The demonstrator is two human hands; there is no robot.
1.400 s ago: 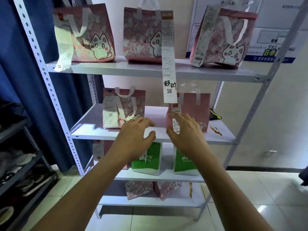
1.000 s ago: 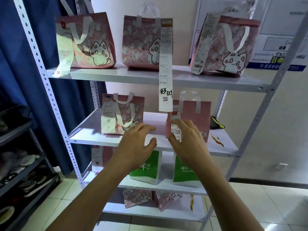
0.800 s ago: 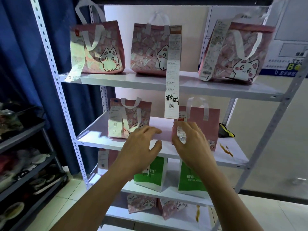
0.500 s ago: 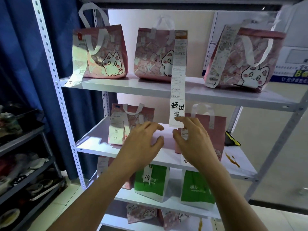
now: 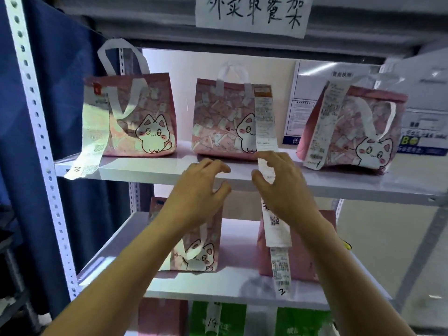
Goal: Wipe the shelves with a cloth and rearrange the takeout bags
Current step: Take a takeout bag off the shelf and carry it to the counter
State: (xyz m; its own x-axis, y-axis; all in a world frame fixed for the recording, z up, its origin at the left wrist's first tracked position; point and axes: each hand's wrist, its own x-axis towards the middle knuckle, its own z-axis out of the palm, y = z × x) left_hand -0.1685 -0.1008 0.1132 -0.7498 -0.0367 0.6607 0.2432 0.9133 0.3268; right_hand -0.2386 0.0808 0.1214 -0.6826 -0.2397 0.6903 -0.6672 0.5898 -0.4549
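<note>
Three pink cat-print takeout bags stand on the upper shelf: one at the left, one in the middle, one at the right. A long receipt hangs from the middle bag past the shelf edge. My left hand and my right hand are raised side by side in front of that shelf's edge, just below the middle bag, fingers loosely spread and holding nothing. My right hand's fingers lie against the hanging receipt. No cloth is in view.
On the shelf below stand a cat bag and a plain pink bag, both partly behind my arms. Green bags sit lower down. A handwritten paper sign hangs above. A blue curtain hangs left of the perforated upright.
Both hands have risen from the middle shelf's front edge to the upper shelf's edge, and the view has tilted up and moved closer to the rack.
</note>
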